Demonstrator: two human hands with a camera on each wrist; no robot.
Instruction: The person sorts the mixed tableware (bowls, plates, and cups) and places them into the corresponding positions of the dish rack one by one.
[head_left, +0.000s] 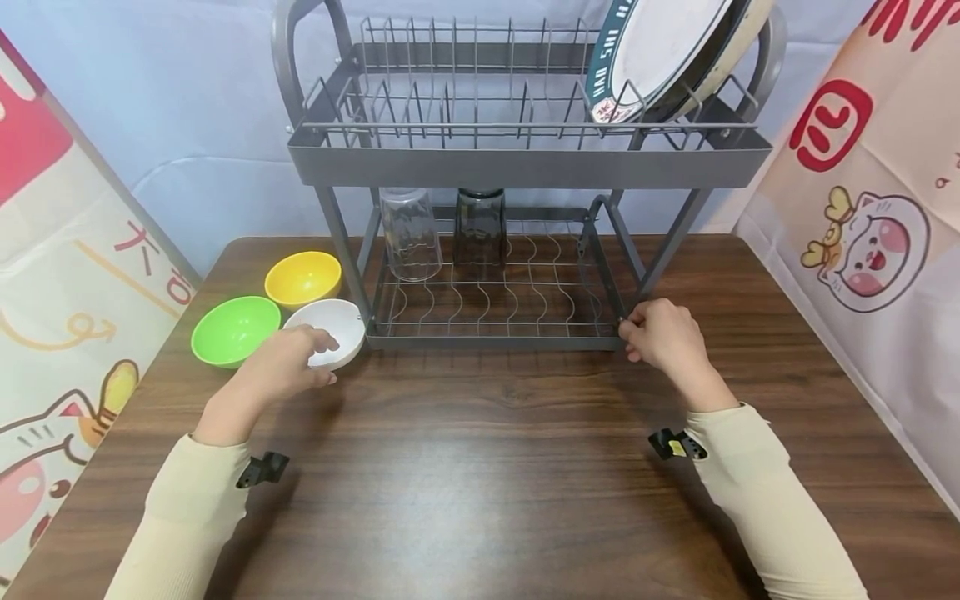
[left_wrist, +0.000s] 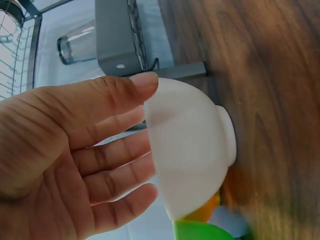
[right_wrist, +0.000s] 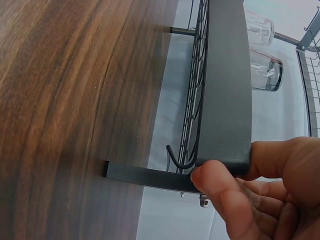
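Observation:
My left hand (head_left: 288,360) is over the near rim of a white bowl (head_left: 341,323), its fingers extended and parted from the thumb. In the left wrist view the thumb overlaps the rim of the white bowl (left_wrist: 190,145), and the fingers reach toward its opening; whether they touch it I cannot tell. A green bowl (head_left: 235,329) and a yellow bowl (head_left: 303,278) stand beside it. At the lower right front corner of a grey two-tier dish rack (head_left: 525,169), my right hand (head_left: 666,335) grips the frame between thumb and curled fingers.
On the rack's lower tier stand a clear glass (head_left: 411,237) and a dark glass (head_left: 480,229), both upside down. Large plates (head_left: 660,50) lean on the upper tier's right side. Everything stands on a brown wooden table (head_left: 480,467), with printed cloths (head_left: 862,208) around it.

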